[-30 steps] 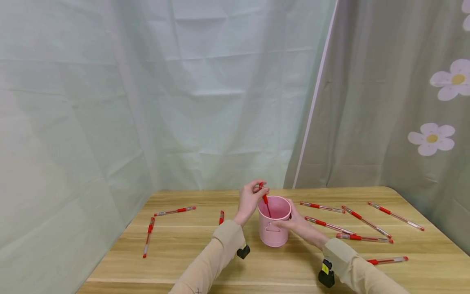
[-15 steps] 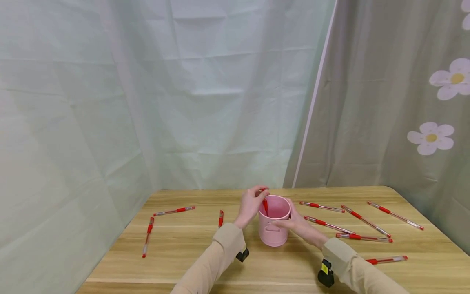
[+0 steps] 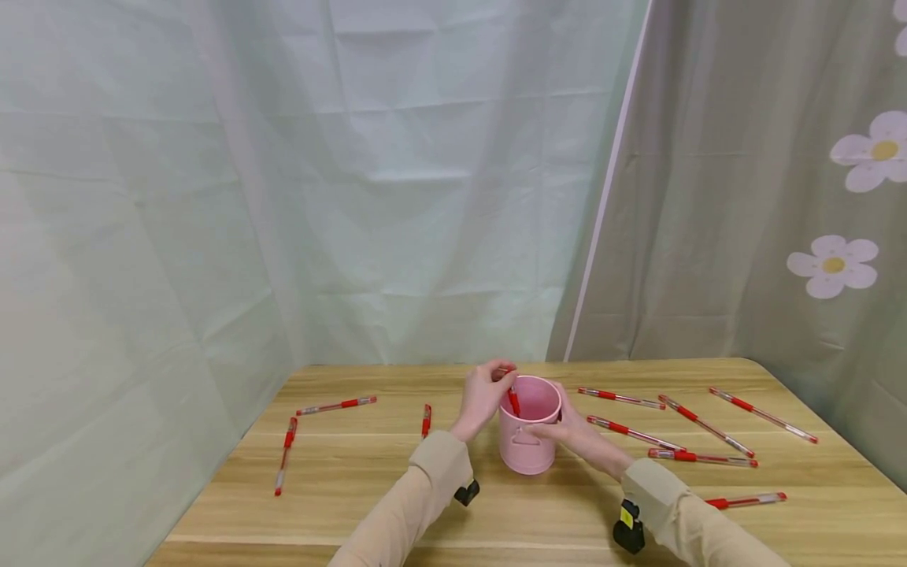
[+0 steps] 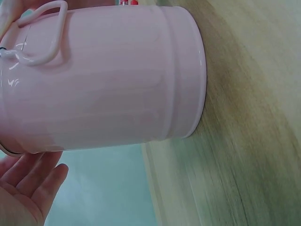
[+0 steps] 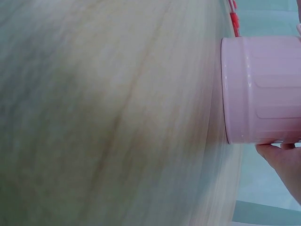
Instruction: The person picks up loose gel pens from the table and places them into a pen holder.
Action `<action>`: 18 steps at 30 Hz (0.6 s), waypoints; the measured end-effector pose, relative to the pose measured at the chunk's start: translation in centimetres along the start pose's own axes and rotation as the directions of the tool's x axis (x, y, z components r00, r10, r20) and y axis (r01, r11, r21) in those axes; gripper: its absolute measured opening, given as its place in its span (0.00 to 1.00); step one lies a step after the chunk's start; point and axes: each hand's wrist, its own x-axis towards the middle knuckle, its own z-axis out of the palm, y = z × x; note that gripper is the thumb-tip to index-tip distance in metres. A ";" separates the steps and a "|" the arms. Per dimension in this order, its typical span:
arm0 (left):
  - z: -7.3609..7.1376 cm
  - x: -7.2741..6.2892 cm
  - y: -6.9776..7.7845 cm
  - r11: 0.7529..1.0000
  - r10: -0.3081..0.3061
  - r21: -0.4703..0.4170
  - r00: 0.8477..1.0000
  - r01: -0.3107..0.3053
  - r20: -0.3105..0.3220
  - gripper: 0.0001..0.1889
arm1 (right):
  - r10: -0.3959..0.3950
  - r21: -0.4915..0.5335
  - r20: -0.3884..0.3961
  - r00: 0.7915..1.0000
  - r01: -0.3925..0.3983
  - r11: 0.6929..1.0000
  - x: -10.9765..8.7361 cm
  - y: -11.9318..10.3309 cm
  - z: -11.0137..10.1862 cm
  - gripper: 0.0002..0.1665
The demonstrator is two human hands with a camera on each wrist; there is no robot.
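Note:
A pink metal bucket (image 3: pixel 527 453) with a small wire handle stands upright on the wooden table. My left hand (image 3: pixel 483 395) is at its left rim and pinches a red gel pen (image 3: pixel 513 403), whose lower part is inside the bucket. In the left wrist view, several fingers of the left hand (image 4: pixel 33 186) lie beside the bucket's mouth; the pen is hidden there. My right hand (image 3: pixel 577 431) grips the bucket from the right, with the thumb over the front near the handle. The right wrist view shows some of its fingers (image 5: pixel 277 157) against the bucket's side.
Several red pens lie scattered to the right, among them a far right pen (image 3: pixel 764 415) and a near one (image 3: pixel 747 501). On the left are a slanted pen (image 3: pixel 336 406), an upright-lying pen (image 3: pixel 286 457) and one partly covered pen (image 3: pixel 427 420). A pale curtain (image 3: pixel 439 181) hangs behind the table.
My left hand has lowered the pen deeper into the bucket, mostly in the first half second. The right hand and the bucket have stayed in place.

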 end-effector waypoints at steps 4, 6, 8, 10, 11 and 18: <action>-0.1 0.0 0.0 0.999 -0.016 -0.028 1.000 0.016 0.008 0.08 | -0.015 0.007 -0.004 1.000 0.015 1.000 0.0 0.0 0.0 0.44; -0.2 0.0 0.1 0.999 -0.032 -0.044 0.999 0.033 0.016 0.09 | -0.020 0.011 -0.005 1.000 0.020 1.000 0.0 0.0 0.1 0.44; -0.3 0.0 0.2 0.998 -0.040 -0.050 0.999 0.041 0.019 0.11 | -0.019 0.006 -0.007 1.000 0.019 1.000 0.0 0.0 0.1 0.44; -0.4 0.0 0.2 0.997 -0.044 -0.070 0.999 0.045 0.016 0.14 | -0.027 0.002 -0.007 1.000 0.027 1.000 0.0 0.0 0.1 0.44; -0.5 0.0 0.3 0.995 -0.052 -0.080 0.999 0.053 0.014 0.15 | -0.026 0.003 -0.009 1.000 0.026 1.000 0.0 0.0 0.1 0.44; -1.1 0.3 0.3 0.995 -0.052 -0.088 0.999 0.051 -0.015 0.19 | -0.045 0.025 0.002 0.999 0.045 0.999 0.0 0.0 0.1 0.45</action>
